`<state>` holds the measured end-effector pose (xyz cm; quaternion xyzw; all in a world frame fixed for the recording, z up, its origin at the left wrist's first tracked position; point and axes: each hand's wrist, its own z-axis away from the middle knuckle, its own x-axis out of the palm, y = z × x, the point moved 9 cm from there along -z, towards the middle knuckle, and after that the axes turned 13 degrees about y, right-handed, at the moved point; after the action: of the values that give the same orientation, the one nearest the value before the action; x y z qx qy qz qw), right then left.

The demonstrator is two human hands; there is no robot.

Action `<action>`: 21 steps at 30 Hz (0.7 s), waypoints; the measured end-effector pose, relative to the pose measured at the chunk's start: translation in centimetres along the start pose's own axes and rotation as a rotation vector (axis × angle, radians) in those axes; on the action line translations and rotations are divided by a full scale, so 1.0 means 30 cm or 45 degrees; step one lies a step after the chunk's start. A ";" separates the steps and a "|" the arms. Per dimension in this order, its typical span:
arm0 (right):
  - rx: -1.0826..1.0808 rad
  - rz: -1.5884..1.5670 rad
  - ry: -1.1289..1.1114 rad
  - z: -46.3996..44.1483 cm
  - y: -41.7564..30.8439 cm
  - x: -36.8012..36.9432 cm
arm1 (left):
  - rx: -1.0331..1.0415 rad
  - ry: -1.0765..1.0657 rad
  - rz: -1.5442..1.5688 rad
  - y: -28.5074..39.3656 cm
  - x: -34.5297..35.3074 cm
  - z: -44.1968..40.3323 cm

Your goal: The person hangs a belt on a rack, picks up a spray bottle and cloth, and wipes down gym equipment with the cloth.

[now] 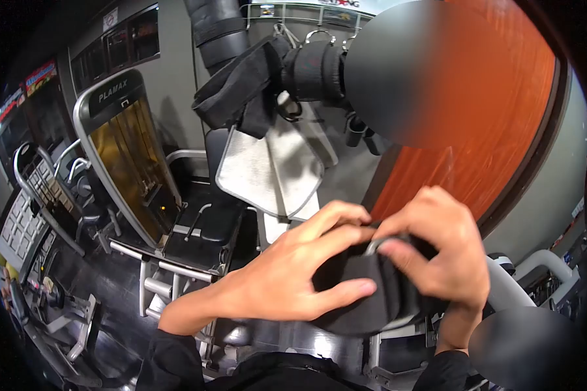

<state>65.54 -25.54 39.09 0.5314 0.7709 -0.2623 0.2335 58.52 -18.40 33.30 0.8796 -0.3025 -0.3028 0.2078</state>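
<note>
Both my hands are on a black padded cuff with a metal ring, held low in front of my body. My left hand grips it from the left, thumb lying across its face and fingers over the top edge. At the ring, the thumb and fingers of my right hand pinch the cuff from the right. Part of its right side is hidden behind that hand. Beyond my hands, a similar black cuff and a black strap hang on a wall rack.
Below the hanging straps is a pale grey padded piece with dark edging. A wooden door is on the right. A weight-stack machine with a black seat stands left. White machine tubes are close by my right arm.
</note>
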 end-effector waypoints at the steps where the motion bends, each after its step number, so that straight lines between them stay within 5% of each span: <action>1: 0.036 0.044 0.003 -0.008 0.028 -0.033 | 0.001 0.061 0.019 0.004 0.021 -0.039; 7: 0.233 0.274 0.095 -0.056 0.181 -0.208 | -0.034 0.194 0.124 -0.070 0.155 -0.297; 11: 0.130 0.311 0.116 -0.088 0.257 -0.279 | 0.027 0.287 0.188 -0.078 0.191 -0.408; 15: 0.222 0.457 -0.092 -0.116 0.361 -0.324 | 0.056 0.390 0.140 -0.102 0.227 -0.500; 21: 0.122 0.494 0.162 -0.223 0.465 -0.389 | 0.124 0.710 0.132 -0.127 0.175 -0.616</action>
<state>81.94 -25.16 49.41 0.6957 0.6541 -0.2147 0.2051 75.55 -15.70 42.57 0.9212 -0.2925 -0.0235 0.2555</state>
